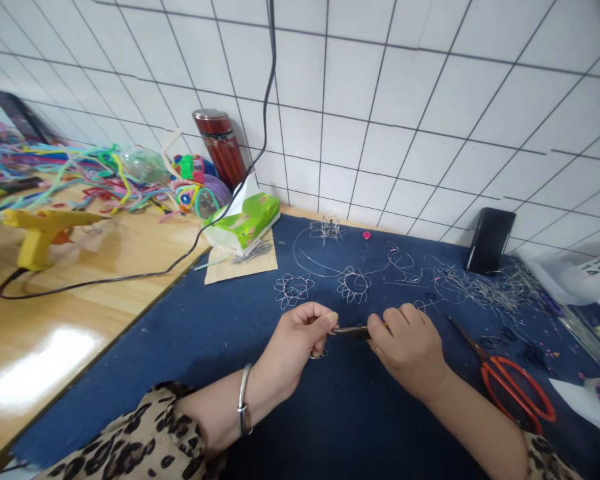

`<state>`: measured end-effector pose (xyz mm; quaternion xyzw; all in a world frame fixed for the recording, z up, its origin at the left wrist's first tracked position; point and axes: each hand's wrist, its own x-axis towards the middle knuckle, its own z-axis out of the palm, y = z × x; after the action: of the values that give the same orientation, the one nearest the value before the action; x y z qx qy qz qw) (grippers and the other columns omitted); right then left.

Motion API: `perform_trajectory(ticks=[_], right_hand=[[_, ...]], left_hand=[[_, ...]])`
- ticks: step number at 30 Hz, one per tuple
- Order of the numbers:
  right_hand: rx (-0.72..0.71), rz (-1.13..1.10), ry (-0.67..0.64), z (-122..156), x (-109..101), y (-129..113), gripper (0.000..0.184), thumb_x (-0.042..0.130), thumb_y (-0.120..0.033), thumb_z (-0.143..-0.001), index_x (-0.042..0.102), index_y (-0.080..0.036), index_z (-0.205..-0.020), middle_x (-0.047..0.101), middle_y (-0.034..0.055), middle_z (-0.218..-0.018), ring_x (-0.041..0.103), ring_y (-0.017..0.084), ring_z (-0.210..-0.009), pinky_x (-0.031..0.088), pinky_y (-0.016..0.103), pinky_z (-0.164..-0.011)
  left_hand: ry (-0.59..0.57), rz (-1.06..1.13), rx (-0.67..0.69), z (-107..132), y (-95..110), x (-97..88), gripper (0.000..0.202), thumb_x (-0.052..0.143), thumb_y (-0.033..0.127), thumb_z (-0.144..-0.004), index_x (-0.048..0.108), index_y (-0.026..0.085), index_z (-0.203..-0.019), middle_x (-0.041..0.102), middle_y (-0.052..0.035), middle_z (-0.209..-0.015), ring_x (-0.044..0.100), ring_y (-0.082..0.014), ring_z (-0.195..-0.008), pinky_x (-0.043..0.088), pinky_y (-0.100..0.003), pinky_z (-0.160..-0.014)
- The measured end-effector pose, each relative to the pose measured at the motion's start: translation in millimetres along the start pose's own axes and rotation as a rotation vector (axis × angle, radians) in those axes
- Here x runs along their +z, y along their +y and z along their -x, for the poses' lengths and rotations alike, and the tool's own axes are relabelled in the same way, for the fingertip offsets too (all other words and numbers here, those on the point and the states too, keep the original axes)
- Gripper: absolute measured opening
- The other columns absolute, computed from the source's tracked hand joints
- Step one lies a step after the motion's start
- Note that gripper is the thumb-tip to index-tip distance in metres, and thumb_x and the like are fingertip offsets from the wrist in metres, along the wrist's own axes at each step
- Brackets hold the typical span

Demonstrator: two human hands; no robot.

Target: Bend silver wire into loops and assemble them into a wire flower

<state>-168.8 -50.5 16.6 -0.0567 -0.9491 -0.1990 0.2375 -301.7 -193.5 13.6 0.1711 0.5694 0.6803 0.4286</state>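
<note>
My left hand (300, 333) is closed in a pinch on a small loop of thin wire (320, 353) above the blue mat (230, 333). A silver bangle (243, 400) sits on that wrist. My right hand (405, 343) is closed around small pliers (353, 330), whose dark tip points left and meets the wire at my left fingertips. Two finished wire flowers (294, 288) (353, 284) lie just beyond my hands.
Orange-handled scissors (510, 380) lie at the right. A tangle of wire pieces (485, 283) and a black phone (490, 240) sit by the tiled wall. A tissue pack (245, 223), red flask (221, 147), yellow glue gun (40, 233) and coloured pipe cleaners (80, 173) stand on the left.
</note>
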Motion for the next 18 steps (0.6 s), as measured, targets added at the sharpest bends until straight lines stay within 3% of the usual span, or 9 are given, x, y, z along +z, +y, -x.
perform_trajectory(ticks=[9,18], right_hand=[[0.064,-0.039,-0.05,-1.6,-2.3,1.8,0.015,0.051,-0.029,-0.082,0.057,-0.02,-0.071,0.042,0.0017,-0.063,0.031,0.015,-0.066,0.021,0.031,-0.058],[0.136,-0.115,-0.061,-1.0,0.5,-2.8,0.021,0.049,-0.03,-0.083,0.053,-0.019,-0.065,0.043,0.0023,-0.063,0.032,0.016,-0.065,0.021,0.03,-0.058]], left_hand=[[-0.004,-0.207,0.059,-0.9,6.9,-3.3,0.018,0.059,0.031,-0.078,0.064,0.015,-0.084,0.054,0.0002,-0.057,0.046,-0.0088,-0.051,0.035,-0.019,-0.048],[0.032,-0.173,0.12,1.3,5.4,0.2,0.017,0.063,0.025,-0.075,0.066,0.016,-0.088,0.064,-0.0036,-0.075,0.053,-0.0099,-0.059,0.043,-0.019,-0.053]])
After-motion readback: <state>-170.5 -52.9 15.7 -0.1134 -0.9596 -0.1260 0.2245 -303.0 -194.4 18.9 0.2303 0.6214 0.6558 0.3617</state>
